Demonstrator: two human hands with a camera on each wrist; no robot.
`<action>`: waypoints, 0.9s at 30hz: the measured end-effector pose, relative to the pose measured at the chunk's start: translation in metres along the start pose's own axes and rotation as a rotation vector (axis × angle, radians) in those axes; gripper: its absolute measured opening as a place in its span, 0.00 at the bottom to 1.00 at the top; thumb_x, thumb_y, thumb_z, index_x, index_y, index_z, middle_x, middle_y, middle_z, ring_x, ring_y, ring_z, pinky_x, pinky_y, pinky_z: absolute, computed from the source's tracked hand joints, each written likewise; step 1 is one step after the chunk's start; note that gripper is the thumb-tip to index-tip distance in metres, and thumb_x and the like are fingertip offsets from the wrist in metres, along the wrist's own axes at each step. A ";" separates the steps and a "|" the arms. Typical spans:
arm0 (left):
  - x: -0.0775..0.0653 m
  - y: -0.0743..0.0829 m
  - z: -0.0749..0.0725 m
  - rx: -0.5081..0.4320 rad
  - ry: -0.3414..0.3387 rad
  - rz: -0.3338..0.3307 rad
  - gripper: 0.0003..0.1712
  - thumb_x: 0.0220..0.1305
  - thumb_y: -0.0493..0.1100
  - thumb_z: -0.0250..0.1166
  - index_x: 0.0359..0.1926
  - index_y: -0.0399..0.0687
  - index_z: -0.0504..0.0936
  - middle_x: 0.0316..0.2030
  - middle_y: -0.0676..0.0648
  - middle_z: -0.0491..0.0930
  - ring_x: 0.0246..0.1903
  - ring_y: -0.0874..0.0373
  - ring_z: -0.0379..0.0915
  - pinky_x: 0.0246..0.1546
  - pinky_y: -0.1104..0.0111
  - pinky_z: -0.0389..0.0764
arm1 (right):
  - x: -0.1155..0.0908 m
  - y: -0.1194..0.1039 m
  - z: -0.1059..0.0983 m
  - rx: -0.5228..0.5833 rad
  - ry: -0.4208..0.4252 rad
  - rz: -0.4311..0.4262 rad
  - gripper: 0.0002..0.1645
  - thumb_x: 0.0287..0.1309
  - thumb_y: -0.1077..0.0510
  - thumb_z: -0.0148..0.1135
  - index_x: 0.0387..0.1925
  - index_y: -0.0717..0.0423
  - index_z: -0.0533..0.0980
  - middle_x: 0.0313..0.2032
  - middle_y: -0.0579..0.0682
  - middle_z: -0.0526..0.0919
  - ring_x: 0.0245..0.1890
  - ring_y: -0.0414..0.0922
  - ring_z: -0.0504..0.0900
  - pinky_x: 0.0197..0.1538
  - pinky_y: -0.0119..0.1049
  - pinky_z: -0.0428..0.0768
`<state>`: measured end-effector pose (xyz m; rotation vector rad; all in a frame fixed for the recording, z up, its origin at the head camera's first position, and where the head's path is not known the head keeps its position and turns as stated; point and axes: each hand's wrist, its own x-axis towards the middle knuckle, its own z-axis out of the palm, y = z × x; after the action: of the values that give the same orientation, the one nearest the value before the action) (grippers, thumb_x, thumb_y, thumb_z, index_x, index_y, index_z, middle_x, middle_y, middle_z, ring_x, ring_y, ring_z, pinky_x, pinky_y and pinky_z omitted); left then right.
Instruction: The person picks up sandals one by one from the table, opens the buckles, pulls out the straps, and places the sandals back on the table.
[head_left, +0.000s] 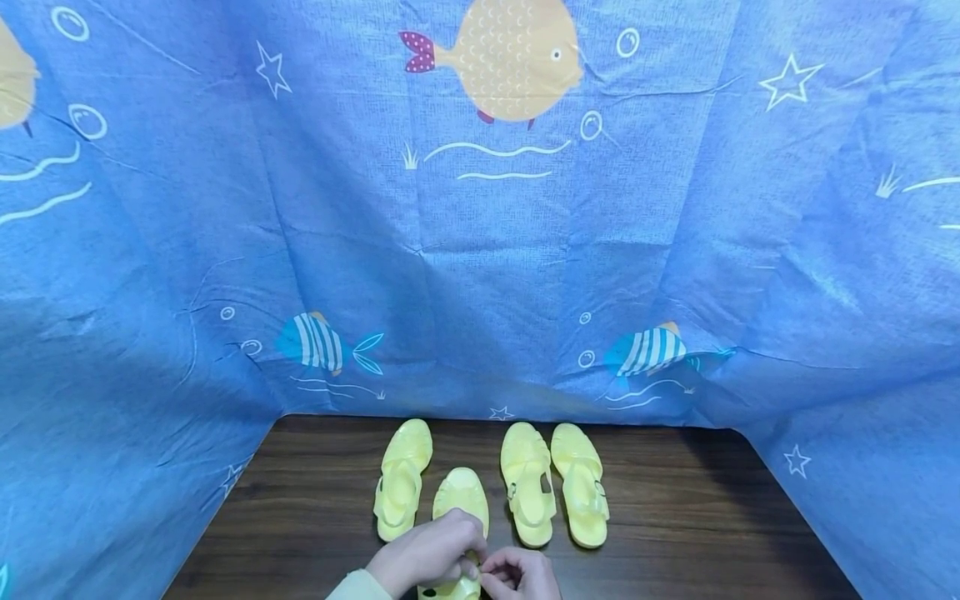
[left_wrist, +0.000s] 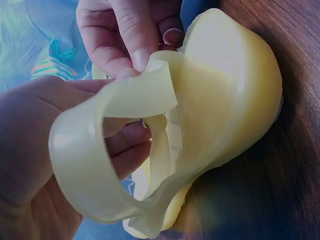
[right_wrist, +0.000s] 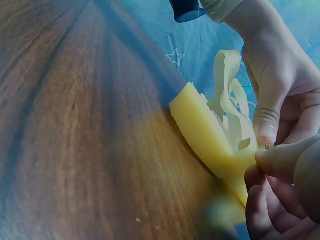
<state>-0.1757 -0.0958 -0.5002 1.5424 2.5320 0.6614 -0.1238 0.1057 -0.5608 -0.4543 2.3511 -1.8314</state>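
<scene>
So, left grip [head_left: 437, 548] and right grip [head_left: 522, 575] are both pinching the strap [left_wrist: 132, 97] of the near sandal [head_left: 461, 493], at the worktop's [head_left: 675, 517] near side; slipping on that narrow strap could be popping it loose.

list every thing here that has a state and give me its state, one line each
held sandal: toe pointing away
its strap: looped, fastening unclear
left hand: pinching the strap
right hand: pinching at the strap
far-left sandal: sole down
third sandal from left: sole down
far-right sandal: sole down
blue cloth: hanging, creased
</scene>
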 end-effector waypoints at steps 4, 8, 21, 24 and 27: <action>0.000 -0.001 0.001 -0.001 0.018 0.013 0.07 0.57 0.33 0.78 0.32 0.52 0.92 0.26 0.62 0.80 0.27 0.80 0.66 0.30 0.89 0.71 | -0.001 0.000 0.000 0.001 0.012 0.013 0.04 0.60 0.62 0.72 0.32 0.61 0.86 0.26 0.41 0.88 0.25 0.31 0.83 0.30 0.26 0.82; -0.001 -0.001 0.000 -0.017 0.016 0.004 0.07 0.58 0.33 0.77 0.35 0.51 0.93 0.28 0.61 0.83 0.29 0.79 0.71 0.32 0.89 0.72 | -0.003 -0.001 0.002 -0.013 0.018 0.037 0.04 0.59 0.62 0.71 0.31 0.59 0.86 0.25 0.41 0.88 0.24 0.32 0.82 0.30 0.26 0.81; 0.000 0.001 -0.001 -0.011 0.006 -0.024 0.07 0.57 0.36 0.79 0.36 0.51 0.93 0.31 0.61 0.85 0.33 0.77 0.75 0.34 0.88 0.72 | -0.001 -0.002 0.006 -0.081 0.053 0.039 0.07 0.59 0.58 0.72 0.27 0.56 0.88 0.21 0.38 0.85 0.21 0.30 0.78 0.26 0.25 0.78; 0.001 0.001 -0.001 0.000 0.011 -0.025 0.07 0.56 0.35 0.79 0.35 0.50 0.93 0.30 0.61 0.84 0.32 0.77 0.75 0.34 0.88 0.72 | -0.001 -0.005 0.007 -0.082 0.062 0.061 0.09 0.61 0.56 0.72 0.26 0.55 0.88 0.20 0.39 0.85 0.20 0.31 0.78 0.25 0.25 0.77; 0.001 0.002 -0.001 0.003 0.016 -0.025 0.07 0.55 0.35 0.79 0.34 0.50 0.93 0.30 0.61 0.84 0.32 0.77 0.74 0.34 0.88 0.72 | -0.002 -0.007 0.007 -0.093 0.070 0.086 0.09 0.60 0.55 0.73 0.27 0.55 0.88 0.21 0.40 0.85 0.21 0.31 0.79 0.26 0.26 0.77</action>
<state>-0.1754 -0.0942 -0.4984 1.5097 2.5605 0.6695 -0.1192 0.0986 -0.5562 -0.2990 2.4686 -1.7333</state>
